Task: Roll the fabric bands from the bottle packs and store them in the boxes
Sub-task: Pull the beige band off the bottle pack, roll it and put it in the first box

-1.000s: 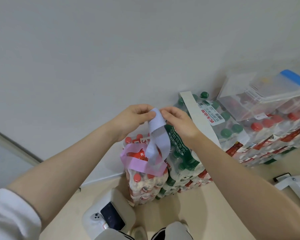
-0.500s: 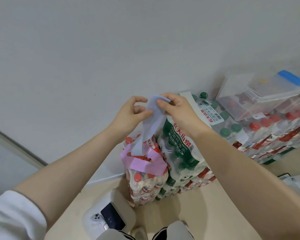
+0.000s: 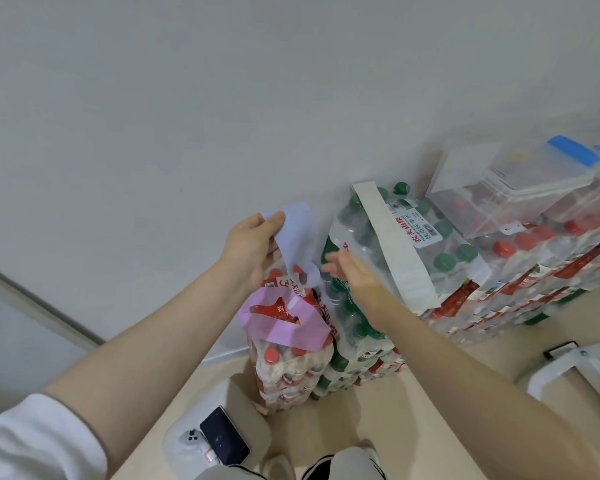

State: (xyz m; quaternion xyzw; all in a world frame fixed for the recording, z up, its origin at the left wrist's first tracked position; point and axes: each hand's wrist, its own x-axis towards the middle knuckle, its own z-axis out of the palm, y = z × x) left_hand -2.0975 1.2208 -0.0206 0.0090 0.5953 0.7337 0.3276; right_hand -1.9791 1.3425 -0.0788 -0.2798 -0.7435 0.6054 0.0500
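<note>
1. the left hand [image 3: 253,247] is held up near the wall, thumb and fingers pinching the top end of a pale lilac band [image 3: 297,237], which hangs down in a loose strip.
2. the right hand [image 3: 352,271] is blurred, just beside the band's lower end, fingers spread wide and holding nothing.
3. a pink band [image 3: 284,329] is looped around the top of a red-capped bottle pack [image 3: 288,368] standing on the floor.
4. a cream band [image 3: 392,244] lies across a green-capped bottle pack [image 3: 430,244].
5. clear boxes [image 3: 499,195] sit on more packs at right.
6. a phone [image 3: 224,434] lies on a white stool [image 3: 177,452] below.
</note>
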